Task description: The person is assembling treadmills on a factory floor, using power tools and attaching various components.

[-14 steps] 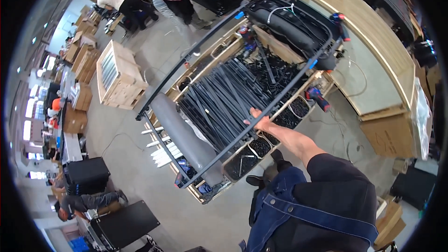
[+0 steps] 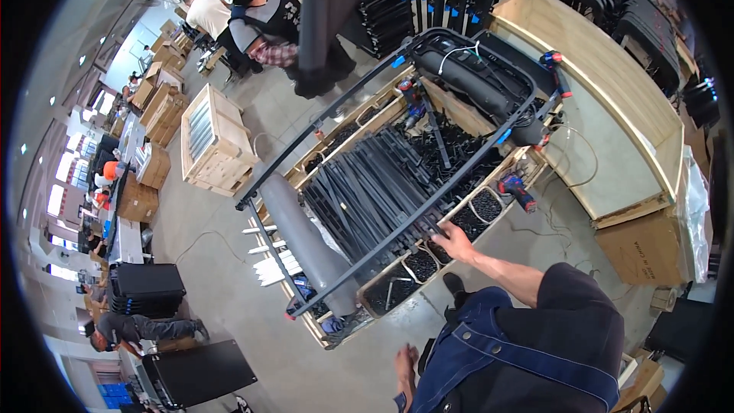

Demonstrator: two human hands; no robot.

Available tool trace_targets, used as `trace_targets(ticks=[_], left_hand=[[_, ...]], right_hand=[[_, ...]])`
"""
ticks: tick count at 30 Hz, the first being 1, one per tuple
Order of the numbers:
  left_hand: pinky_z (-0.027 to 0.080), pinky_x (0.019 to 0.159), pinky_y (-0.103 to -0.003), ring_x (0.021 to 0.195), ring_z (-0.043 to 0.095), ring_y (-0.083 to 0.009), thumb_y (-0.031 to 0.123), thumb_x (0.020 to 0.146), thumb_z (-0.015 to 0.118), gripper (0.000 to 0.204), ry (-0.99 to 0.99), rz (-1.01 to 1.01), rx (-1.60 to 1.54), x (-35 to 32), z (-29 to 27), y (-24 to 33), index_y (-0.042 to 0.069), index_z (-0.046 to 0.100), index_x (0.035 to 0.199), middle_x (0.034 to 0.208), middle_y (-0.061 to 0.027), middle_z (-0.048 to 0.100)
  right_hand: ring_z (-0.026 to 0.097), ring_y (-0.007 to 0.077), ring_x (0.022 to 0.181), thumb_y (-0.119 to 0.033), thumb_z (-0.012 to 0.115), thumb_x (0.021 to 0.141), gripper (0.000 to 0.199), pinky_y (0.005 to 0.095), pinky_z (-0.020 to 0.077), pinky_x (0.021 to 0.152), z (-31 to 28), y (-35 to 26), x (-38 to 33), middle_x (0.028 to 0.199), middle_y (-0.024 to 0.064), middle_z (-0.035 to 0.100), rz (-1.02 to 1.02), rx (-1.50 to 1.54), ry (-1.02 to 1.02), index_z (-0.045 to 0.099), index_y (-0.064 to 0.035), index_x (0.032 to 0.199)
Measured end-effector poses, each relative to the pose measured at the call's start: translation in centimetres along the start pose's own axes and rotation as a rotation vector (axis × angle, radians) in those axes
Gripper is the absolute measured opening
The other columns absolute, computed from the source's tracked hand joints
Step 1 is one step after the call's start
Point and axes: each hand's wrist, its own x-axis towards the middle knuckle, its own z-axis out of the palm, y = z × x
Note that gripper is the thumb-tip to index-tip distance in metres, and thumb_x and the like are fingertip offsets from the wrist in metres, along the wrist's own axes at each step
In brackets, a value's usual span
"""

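My right hand (image 2: 456, 242) reaches to the near edge of a wooden workstation, by the ends of many black metal strips (image 2: 367, 191). Its fingers are bent and apart, with nothing clearly held. Just beyond it runs the near tube of a long black rectangular metal frame (image 2: 382, 246), which lies across the workstation. A grey padded roll (image 2: 294, 229) supports its left part; another dark padded roll (image 2: 466, 80) lies at the far right end. My left hand (image 2: 407, 358) hangs low beside my body, its fingers loosely bent and nothing visible in them.
Small black parts fill bins (image 2: 420, 266) along the near side. Red-and-blue power drills (image 2: 517, 193) sit around the workstation. A large wooden crate (image 2: 627, 145) stands at right, a smaller crate (image 2: 218, 141) at left. Beyond, a co-worker (image 2: 267, 27) handles a dark panel (image 2: 325, 15).
My right hand has drawn back toward me from among the strips under the tube. My left hand has come into view. The co-worker has lifted a dark panel.
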Motion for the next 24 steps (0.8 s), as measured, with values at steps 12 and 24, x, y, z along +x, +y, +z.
trace_targets(ticks=[12, 24], left_hand=[[0.054, 0.096, -0.044, 0.114, 0.062, -0.0259, 0.054, 0.102, 0.052, 0.060, -0.531, 0.079, -0.915, 3.9, 15.3, 19.2, 0.006, 0.050, 0.138, 0.123, -0.0123, 0.064], [0.051, 0.088, -0.034, 0.097, 0.065, -0.0229, 0.061, 0.100, 0.051, 0.069, -0.196, 0.553, -0.651, -2.3, 14.5, 42.7, 0.002, 0.049, 0.138, 0.126, -0.0105, 0.063]], right_hand=[[0.052, 0.0053, 0.064, -0.022, 0.084, 0.085, 0.043, 0.0251, 0.0388, 0.053, -22.9, -15.4, -27.8, 0.081, -0.0019, 0.065, 0.659, -0.077, -0.390, 0.070, 0.0020, 0.117], [0.055, 0.0063, 0.063, -0.037, 0.065, 0.101, 0.046, 0.0242, 0.0439, 0.054, -18.5, -23.6, -18.9, 0.073, -0.0017, 0.063, 0.381, -0.099, -0.686, 0.061, -0.0067, 0.135]])
